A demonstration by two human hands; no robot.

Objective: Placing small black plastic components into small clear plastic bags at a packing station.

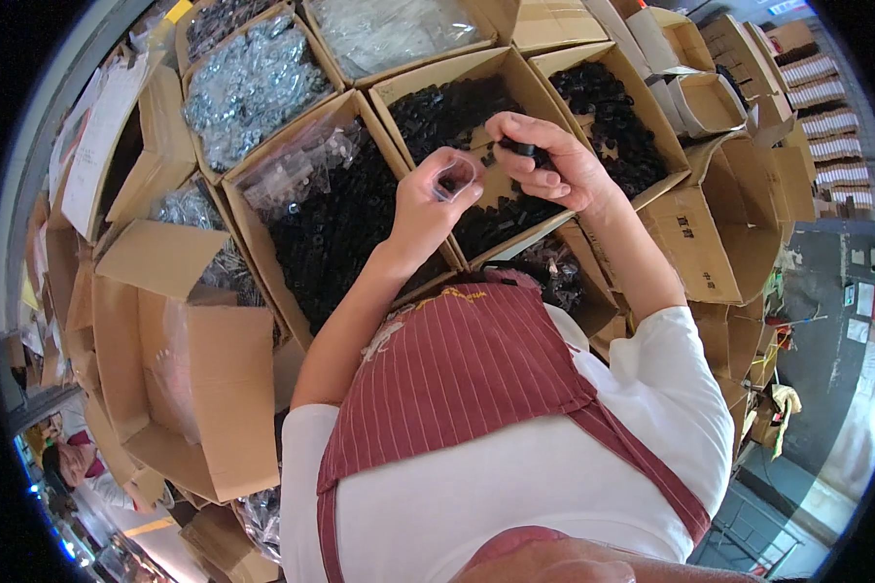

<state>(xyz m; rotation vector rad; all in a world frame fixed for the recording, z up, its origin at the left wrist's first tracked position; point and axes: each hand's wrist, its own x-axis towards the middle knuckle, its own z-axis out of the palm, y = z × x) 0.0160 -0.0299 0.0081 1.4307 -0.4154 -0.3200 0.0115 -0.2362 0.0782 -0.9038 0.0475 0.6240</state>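
Observation:
In my left hand (428, 199) is a small clear plastic bag (456, 179), its mouth spread by the fingers. A dark item seems to lie inside it, though I cannot make out its kind. My right hand (554, 160) pinches a small black plastic part (521, 149) between thumb and fingers, just right of the bag and apart from it. Both hands are raised over a cardboard box of black parts (501, 216), where bare cardboard shows among the pieces.
Left of it stands a box of black parts (331, 223) with clear bags on top. Behind are boxes of silvery bagged pieces (248, 87) and clear bags (389, 34). Another box of black parts (608, 107) is at right. Open cartons (228, 389) flank me. A person (73, 462) is at far left.

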